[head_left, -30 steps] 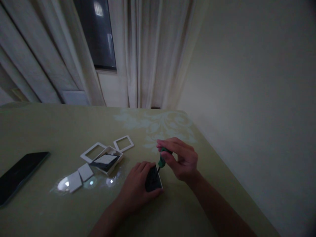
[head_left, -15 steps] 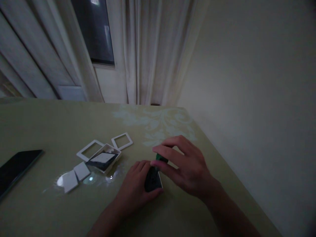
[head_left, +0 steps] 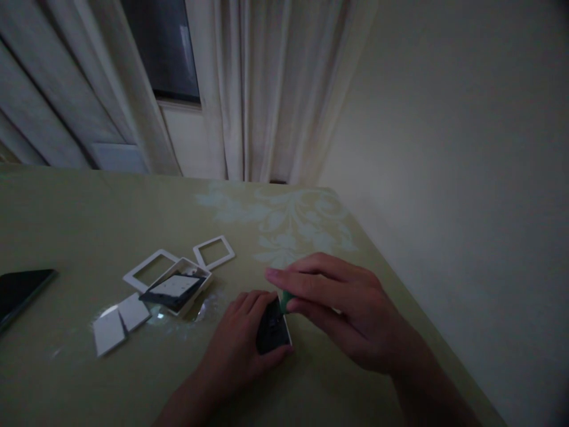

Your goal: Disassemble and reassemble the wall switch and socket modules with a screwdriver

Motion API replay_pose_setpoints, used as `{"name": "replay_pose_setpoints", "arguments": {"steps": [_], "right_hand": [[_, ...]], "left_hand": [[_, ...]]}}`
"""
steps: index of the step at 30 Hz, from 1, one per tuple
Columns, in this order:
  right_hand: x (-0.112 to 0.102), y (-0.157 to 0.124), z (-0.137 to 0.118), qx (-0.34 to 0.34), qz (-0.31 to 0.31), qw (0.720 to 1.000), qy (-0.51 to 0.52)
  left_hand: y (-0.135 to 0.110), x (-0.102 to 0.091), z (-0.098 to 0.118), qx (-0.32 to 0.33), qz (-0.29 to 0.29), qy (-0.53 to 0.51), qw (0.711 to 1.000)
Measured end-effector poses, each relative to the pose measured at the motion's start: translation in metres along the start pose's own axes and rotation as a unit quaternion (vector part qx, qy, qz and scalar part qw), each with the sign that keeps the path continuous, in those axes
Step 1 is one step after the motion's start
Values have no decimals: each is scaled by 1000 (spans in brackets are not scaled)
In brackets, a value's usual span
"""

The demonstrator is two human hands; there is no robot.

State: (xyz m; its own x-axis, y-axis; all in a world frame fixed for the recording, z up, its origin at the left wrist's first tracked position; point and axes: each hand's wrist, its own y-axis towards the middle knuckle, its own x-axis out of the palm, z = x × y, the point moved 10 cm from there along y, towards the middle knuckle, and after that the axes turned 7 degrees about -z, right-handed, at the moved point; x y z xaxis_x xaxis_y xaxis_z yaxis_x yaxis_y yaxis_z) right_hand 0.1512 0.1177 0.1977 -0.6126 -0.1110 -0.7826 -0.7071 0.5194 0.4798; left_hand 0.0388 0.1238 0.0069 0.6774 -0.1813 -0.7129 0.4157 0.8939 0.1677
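My left hand (head_left: 242,350) lies on the table with its fingers wrapped round a small dark module with a white edge (head_left: 272,330), pinning it down. My right hand (head_left: 342,311) reaches in from the right and grips a green-handled screwdriver (head_left: 284,299), most of it hidden under the fingers. The handle's tip shows just above the module, tilted low toward it. The room is dim.
On the yellow-green table (head_left: 66,219), left of my hands, lie two white square frames (head_left: 149,270) (head_left: 214,252), a white open box with a dark part inside (head_left: 175,290) and two white flat covers (head_left: 118,320). A dark phone (head_left: 20,290) sits at the far left. Curtains and a wall stand behind.
My right hand has dropped and flattened over the screwdriver, which has gone from nearly upright to low and mostly hidden. The view has shifted slightly right and down. My left hand has stayed on the module.
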Motion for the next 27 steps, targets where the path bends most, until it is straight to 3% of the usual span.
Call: {"name": "replay_pose_setpoints", "arguments": {"steps": [3,5,9,15,20,24,27], "right_hand": [[-14,-4,-4,-12,83,990,-116],[-13,-4,0,-3,70,991,-111],[1,-1,8,19,-27,999,29],[-6,-1,-9,-35,60,990,-121],[6,3,-8,-35,7,999,-13],[0,-3,-8,-42,78,989,-114],[3,-3,-5,-53,70,993,-79]], "left_hand": [[0,0,1,0,-5,-14,1000],[1,-1,2,-3,-9,-14,1000],[1,-2,6,-5,-14,-3,1000],[-1,-2,8,7,-3,-13,1000],[-2,-1,8,8,-4,-2,1000],[-1,-2,11,5,-18,-8,1000],[0,-3,11,1,-15,-4,1000]]}}
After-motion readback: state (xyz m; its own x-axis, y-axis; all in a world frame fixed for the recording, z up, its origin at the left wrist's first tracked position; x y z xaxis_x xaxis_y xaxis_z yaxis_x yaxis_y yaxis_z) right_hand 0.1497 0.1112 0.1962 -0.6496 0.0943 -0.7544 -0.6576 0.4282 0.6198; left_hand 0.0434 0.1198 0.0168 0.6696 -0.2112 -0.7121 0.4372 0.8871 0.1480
